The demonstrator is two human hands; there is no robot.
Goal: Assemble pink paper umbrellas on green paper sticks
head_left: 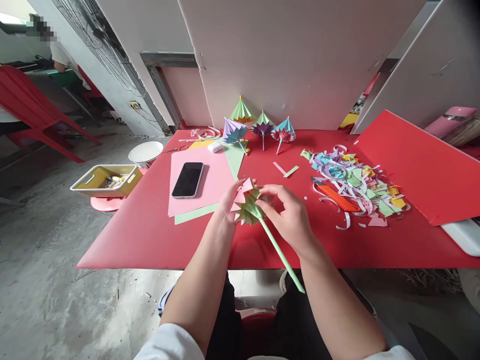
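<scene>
Over the red table (150, 245), a green and pink folded paper umbrella (248, 210) is held between both hands, its pleated top toward the far side. Its long green paper stick (282, 255) slants down to the right, past the table's front edge. My left hand (228, 201) wraps the pleats from the left, with part of its fingers hidden behind the paper. From the right, my right hand (287, 212) pinches the pleats near the top of the stick with thumb and fingers.
Several small paper umbrellas (263, 127) stand at the back. A phone (188, 180) lies on pink paper (213, 172) at left. Paper scraps (360, 185) and an orange cutter (337, 197) lie right, beside a red board (423, 165). A yellow basket (133, 184) sits left of the table.
</scene>
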